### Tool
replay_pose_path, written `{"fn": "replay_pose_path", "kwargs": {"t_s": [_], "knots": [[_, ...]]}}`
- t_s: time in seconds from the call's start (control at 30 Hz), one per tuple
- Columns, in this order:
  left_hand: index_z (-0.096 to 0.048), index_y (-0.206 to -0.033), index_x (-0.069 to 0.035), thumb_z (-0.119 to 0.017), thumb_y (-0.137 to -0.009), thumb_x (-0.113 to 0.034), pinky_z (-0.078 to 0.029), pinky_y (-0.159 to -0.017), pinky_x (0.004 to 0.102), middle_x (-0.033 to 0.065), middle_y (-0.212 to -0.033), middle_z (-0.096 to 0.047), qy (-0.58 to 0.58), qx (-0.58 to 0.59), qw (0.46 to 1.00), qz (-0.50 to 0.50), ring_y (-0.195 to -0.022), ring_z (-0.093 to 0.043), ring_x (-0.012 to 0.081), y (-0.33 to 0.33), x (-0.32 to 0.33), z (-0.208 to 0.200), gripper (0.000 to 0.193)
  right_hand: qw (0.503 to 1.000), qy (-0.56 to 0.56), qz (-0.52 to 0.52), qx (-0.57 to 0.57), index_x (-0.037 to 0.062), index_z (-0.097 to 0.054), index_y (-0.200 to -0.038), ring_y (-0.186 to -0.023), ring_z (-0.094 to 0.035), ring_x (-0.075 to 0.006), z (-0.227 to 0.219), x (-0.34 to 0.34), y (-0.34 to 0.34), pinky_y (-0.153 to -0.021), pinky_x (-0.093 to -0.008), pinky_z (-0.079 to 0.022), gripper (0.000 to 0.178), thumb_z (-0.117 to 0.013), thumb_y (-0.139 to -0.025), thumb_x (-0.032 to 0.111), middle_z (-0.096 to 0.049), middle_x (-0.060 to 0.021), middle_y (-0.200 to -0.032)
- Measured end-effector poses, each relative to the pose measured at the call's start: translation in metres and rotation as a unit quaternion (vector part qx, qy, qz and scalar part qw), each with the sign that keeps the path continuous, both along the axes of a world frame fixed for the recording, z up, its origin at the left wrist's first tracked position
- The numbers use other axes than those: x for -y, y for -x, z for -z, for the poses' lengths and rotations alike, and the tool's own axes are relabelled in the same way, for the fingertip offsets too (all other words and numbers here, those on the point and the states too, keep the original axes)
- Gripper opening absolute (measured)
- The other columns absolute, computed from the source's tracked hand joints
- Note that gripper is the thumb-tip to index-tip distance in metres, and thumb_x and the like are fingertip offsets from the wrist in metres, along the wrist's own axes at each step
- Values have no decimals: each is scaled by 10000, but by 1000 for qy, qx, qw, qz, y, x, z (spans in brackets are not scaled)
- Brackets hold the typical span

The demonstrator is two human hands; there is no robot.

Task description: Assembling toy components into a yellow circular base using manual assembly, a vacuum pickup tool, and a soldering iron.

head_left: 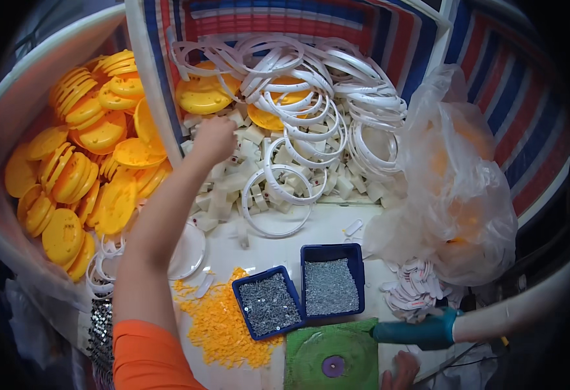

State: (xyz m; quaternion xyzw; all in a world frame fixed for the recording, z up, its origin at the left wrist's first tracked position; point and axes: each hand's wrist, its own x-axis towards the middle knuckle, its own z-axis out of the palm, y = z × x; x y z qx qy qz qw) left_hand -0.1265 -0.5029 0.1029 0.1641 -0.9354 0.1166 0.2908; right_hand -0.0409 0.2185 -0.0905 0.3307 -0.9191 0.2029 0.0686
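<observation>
My left hand [216,139], its bare forearm coming out of an orange sleeve, reaches into a heap of small white plastic blocks [252,135] beside a yellow round cover [205,95]. Its fingers are curled down, and whatever they grip is hidden. At the lower edge my right hand [402,372] is only partly visible, low beside a green square fixture [307,364] with a purple centre disc [333,366]. Its visible fingers look apart, with nothing seen in them. Just above it lies a power screwdriver [418,331] with a teal grip and pale body, its dark tip over the fixture's corner.
Two blue trays [301,305] of screws stand mid-table, next to scattered small yellow parts [223,325]. Yellow covers [103,133] fill the left bin. White rings [304,123] top the block heap. A clear plastic bag [454,175] and white curved pieces [415,286] are at right.
</observation>
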Motion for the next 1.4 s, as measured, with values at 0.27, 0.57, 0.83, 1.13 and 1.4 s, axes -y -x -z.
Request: {"fn": "replay_pose_path", "kwargs": {"t_s": [0.27, 0.57, 0.83, 1.13, 1.4], "knots": [[-685, -1174, -24, -570, -896, -128, -472, -1031, 455, 164, -1329, -620, -31, -14, 991, -130, -1258, -580, 310, 69, 34, 33, 319, 964, -161, -58, -202, -35, -563, -1349, -1251, -481, -512, 134, -105, 19, -1086, -605, -329, 532, -638, -931, 285, -548, -320, -1326], [-525, -1361, -58, -585, -892, -130, -397, -1092, 536, 147, -1377, -584, 8, 20, 986, -165, -1320, -536, 312, 47, 85, 3, 478, 992, 1, -85, -98, -13, -585, -1308, -1203, -572, -415, 43, -33, 16, -1022, -523, -423, 479, -676, -897, 216, -606, -216, -1313], [-638, -1067, -103, -653, -862, -123, -443, -993, 513, 96, -1086, -670, 119, 13, 982, -150, -1109, -642, 280, 25, 66, 2, 207, 999, -17, 1, -33, 33, -585, -1329, -1257, -519, -421, 28, -21, 0, -1063, -544, -389, 501, -692, -879, 223, -572, -203, -1363], [-637, -865, -76, -693, -854, -138, -538, -685, 417, 103, -886, -649, 54, -7, 998, 31, -811, -671, 317, -92, -40, 7, 84, 993, -100, 27, 58, -44, -586, -1303, -1264, -464, -501, 9, -16, 2, -1113, -602, -299, 472, -610, -930, 244, -546, -296, -1333], [-687, -881, -93, -682, -780, -126, -443, -889, 388, 75, -983, -647, 186, 45, 980, 47, -1088, -608, 248, 28, -90, -5, 106, 997, -21, 47, 55, -29, -602, -1263, -1259, -475, -452, 5, -1, -3, -1110, -553, -321, 420, -621, -914, 203, -559, -251, -1337]]}}
